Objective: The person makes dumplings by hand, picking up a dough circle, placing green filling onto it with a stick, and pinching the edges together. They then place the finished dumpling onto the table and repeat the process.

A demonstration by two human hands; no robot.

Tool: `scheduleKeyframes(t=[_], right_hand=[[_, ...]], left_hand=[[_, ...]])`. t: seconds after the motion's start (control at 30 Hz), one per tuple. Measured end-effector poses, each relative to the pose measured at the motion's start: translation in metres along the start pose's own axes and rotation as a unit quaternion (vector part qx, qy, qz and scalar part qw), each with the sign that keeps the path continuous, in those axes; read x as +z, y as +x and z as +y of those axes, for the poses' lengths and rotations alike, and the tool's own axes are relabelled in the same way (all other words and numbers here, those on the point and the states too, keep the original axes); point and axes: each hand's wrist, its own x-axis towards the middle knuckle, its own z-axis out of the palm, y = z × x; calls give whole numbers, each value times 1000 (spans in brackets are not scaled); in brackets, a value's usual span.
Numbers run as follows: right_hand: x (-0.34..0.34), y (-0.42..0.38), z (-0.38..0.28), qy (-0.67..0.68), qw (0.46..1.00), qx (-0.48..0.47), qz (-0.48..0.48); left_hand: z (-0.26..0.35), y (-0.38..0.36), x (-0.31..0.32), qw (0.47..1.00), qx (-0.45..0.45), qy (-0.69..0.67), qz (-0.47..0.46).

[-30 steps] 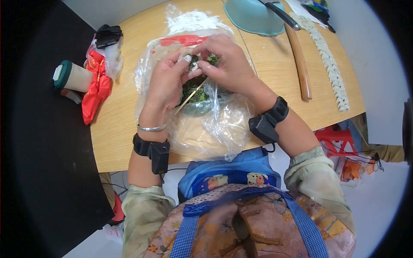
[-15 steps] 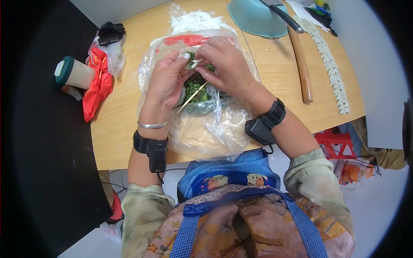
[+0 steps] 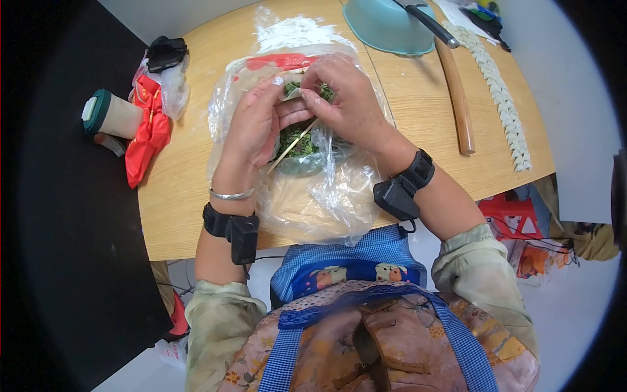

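Note:
Over the plastic bag of chopped green filling (image 3: 298,140), both of my hands are pinching a dumpling wrapper (image 3: 292,94) with some green filling on it. My left hand (image 3: 253,121) supports the wrapper from the left, thumb on its edge and fingers curled beneath. From the right, my right hand (image 3: 346,98) grips the wrapper's near edge between thumb and fingers, its fingertips partly hidden. A pair of chopsticks (image 3: 287,150) rests slantwise in the filling below the hands. Clear plastic (image 3: 313,202) spreads around the filling on the table.
White flour (image 3: 297,32) lies at the back. To the right are an overturned-looking teal basin (image 3: 385,29), a black-handled knife (image 3: 431,26), a wooden rolling pin (image 3: 456,101) and a long row of overlapping white dough pieces (image 3: 499,98). A cup (image 3: 114,114) and red bag (image 3: 149,127) are left.
My left fingers have straightened across beneath the wrapper, and my right thumb has shifted up to its near edge. More green filling shows between the hands.

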Motion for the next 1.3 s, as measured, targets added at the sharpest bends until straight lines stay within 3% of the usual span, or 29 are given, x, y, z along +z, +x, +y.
scheduleKeyframes(t=[0.47,0.63,1.07,1.3], right_hand=[[0,2,4,-23,999,-20,33],[-3,2,2,-21,1000,-6,21],[-6,3,1,-1,999,-10,48],[-10,2,-7,38,997,26,57]], left_hand=[[0,-1,3,1000,15,-13,-9],[-1,-1,7,997,29,73,-27],[-5,3,1,991,38,115,-52],[-2,4,0,994,92,8,-51]])
